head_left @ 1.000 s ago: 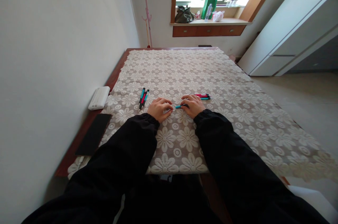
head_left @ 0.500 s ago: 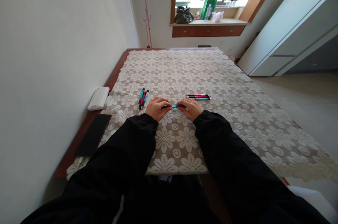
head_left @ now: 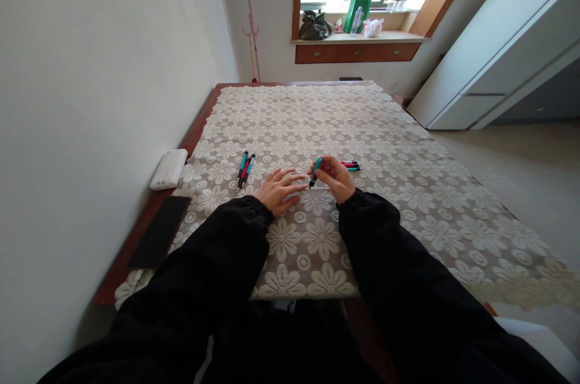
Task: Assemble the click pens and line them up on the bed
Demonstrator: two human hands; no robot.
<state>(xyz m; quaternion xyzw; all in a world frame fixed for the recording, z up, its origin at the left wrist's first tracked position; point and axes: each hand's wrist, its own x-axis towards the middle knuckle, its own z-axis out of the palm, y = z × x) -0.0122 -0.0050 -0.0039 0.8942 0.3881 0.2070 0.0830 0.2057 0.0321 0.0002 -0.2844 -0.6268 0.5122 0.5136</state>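
Observation:
My right hand holds a teal pen tilted upright, black tip down, just above the lace tablecloth. A thin pale refill lies on the cloth under it. My left hand rests flat beside it with fingers spread and empty, fingertips close to the pen tip. A small group of teal and red pens lies to the left of my hands. Another group of pens lies just behind my right hand.
A white power bank and a black phone sit on the bare wooden table edge by the left wall. Bags stand on the window sill far back. A white cabinet is to the right.
Both hands held the teal pen level between them. Now my left hand has let go and spread flat, and my right hand has lifted the pen and tipped it upright.

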